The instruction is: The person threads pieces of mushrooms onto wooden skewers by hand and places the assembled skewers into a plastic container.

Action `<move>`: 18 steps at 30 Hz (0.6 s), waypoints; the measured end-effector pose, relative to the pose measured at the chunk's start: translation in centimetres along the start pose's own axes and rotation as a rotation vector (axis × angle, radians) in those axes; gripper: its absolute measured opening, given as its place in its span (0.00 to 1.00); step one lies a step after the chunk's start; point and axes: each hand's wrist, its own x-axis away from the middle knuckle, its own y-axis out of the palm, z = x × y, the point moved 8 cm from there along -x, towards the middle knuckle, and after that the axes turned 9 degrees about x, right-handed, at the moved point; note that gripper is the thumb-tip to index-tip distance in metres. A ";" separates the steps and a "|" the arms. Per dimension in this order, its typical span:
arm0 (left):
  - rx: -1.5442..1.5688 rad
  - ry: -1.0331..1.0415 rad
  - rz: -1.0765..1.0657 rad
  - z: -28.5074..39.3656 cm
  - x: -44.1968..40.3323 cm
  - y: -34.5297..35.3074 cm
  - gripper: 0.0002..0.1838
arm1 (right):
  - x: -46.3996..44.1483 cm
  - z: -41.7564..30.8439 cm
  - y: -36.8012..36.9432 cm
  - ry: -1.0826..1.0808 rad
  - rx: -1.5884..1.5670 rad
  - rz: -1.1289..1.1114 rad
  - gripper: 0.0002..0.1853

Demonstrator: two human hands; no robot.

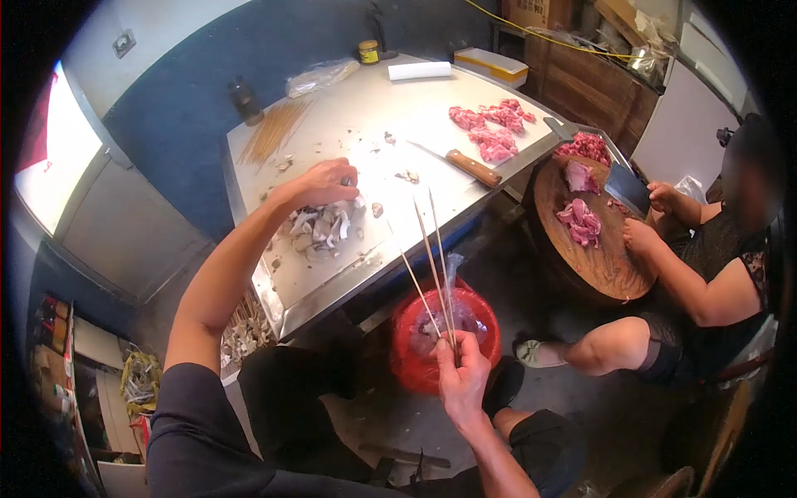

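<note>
Over the pale table [332, 282], my left hand [328, 183] reaches to the top of a heap of grey-white sliced pieces [320, 228], its fingers curled together. What they hold, if anything, is too small to make out. My right hand [463, 373] is in front of the table edge, above a red bucket [404, 353] lined with plastic. It grips several thin wooden skewers [432, 261], which point up and fan apart. More skewers [276, 131] lie at the table's back left. A knife with a wooden handle [473, 168] rests near the right edge.
Chunks of red meat [494, 141] lie at the table's right. Beyond them, a co-worker [714, 282] sits with a cleaver [627, 191] at a round chopping block [610, 274] bearing meat. A white roll [419, 71], a jar [368, 52] and a dark bottle [244, 101] stand behind.
</note>
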 end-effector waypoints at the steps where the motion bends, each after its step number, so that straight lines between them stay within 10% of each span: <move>1: -0.003 -0.037 -0.052 -0.1 0.8 0.0 0.17 | 0.1 -0.2 -0.1 -0.029 0.019 0.008 0.07; 13: 0.053 -0.067 0.709 -10.9 8.9 -6.1 0.20 | 0.2 0.2 0.1 -0.025 -0.007 -0.013 0.06; 15: 0.453 -0.381 0.719 -16.1 10.5 -3.9 0.25 | 0.2 0.3 0.3 -0.016 0.002 -0.027 0.05; 18: 0.622 -0.326 0.722 -19.3 9.9 -0.9 0.30 | 0.1 0.2 0.5 -0.020 0.030 -0.042 0.05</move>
